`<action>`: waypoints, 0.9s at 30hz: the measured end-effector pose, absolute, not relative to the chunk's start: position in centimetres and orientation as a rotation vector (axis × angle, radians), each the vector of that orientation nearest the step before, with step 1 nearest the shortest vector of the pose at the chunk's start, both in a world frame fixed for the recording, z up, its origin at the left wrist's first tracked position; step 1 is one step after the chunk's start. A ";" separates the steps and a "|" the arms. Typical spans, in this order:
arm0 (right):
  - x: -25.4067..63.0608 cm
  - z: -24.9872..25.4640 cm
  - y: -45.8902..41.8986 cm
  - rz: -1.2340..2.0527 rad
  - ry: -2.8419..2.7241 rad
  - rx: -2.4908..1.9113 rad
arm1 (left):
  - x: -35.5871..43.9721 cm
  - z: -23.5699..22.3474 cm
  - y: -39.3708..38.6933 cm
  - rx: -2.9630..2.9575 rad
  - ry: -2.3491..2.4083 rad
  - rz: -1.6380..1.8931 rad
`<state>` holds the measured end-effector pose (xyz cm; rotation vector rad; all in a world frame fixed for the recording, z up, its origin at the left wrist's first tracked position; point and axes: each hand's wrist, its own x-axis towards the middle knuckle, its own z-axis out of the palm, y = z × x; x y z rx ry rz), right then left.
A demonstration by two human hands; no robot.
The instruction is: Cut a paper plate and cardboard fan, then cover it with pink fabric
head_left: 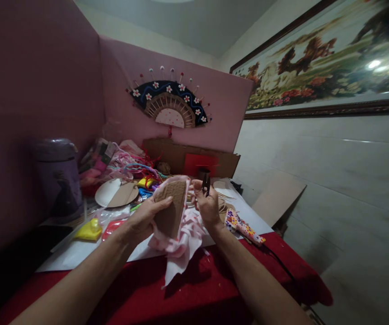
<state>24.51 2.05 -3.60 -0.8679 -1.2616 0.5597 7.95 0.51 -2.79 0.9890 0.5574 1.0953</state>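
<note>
In my left hand is a half-round piece of brown cardboard, tilted up, with my thumb flat on its face. Pale pink spotted cloth wraps its edges and hangs loose below it over the table front. My right hand is closed just right of the cardboard around a dark tool that looks like scissors, pointing up. Its fingertips are close to the cloth edge; whether they touch it I cannot tell.
A flower-patterned glue gun lies on the right, its cord trailing off the red tablecloth. Left are a round card disc, a yellow packet, heaped craft cords and a purple bin. A decorated fan stands behind.
</note>
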 end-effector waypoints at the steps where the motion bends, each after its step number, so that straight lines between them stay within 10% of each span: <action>1: 24.4 -3.7 2.0 0.622 -1.260 -0.868 | 7.8 -2.6 0.7 0.972 0.548 1.157; 27: 22.6 -4.7 1.1 0.867 -1.551 -0.893 | 5.4 0.1 1.2 0.839 0.402 1.396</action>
